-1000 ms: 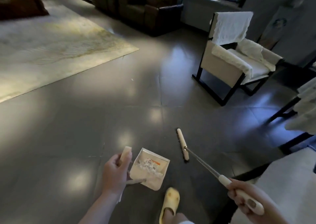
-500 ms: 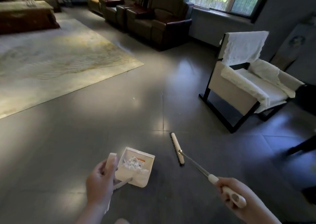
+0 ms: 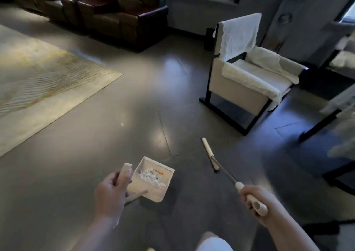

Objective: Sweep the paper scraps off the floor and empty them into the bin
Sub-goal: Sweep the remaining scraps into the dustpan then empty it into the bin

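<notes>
Beside left hand (image 3: 112,190) gripping dustpan (image 3: 153,181) handle: paper scraps (image 3: 150,176) inside; right hand (image 3: 256,200) grips broom (image 3: 210,157).

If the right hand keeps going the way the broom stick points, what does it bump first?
Probably the floor. The right hand aims its broom forward and down, with only bare floor around the broom head; the chair stands farther right. Depth is unclear.
</notes>
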`<action>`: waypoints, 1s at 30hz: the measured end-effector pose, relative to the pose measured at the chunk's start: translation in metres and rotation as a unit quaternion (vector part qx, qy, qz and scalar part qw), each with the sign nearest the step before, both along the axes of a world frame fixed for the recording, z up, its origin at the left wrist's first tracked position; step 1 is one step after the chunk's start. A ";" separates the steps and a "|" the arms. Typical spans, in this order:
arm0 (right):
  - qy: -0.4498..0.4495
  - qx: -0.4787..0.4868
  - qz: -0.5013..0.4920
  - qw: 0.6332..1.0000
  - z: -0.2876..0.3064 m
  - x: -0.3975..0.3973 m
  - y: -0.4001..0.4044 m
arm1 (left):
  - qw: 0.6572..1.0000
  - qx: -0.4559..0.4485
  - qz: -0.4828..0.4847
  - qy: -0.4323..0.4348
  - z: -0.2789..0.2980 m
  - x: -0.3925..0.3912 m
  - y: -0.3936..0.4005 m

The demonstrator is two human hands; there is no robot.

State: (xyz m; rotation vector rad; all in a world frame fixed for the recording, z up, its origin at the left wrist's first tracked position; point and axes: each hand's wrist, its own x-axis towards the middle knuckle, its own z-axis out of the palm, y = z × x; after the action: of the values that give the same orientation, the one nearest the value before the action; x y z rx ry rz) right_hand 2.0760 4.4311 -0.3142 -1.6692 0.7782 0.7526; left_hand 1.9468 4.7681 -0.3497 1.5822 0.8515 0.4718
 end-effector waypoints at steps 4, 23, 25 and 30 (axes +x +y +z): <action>-0.016 -0.024 -0.048 0.998 0.006 0.029 -0.002 | 0.999 -0.032 -0.005 -0.011 -0.003 0.060 0.020; 0.076 0.004 -0.089 0.993 -0.057 0.341 0.059 | 0.996 -0.040 0.063 0.056 -0.002 0.328 0.068; 0.092 0.013 -0.059 0.994 -0.061 0.358 0.088 | 0.993 -0.039 0.088 0.065 -0.003 0.330 0.079; 0.115 0.071 0.008 0.991 -0.062 0.385 0.163 | 0.986 -0.031 0.141 0.081 0.000 0.329 0.119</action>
State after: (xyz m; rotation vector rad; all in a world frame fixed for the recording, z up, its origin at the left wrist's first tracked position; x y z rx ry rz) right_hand 2.4611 4.5940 -0.3761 -1.4784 0.8516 1.0007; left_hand 2.2754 4.8867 -0.3499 1.4625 1.2123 0.5156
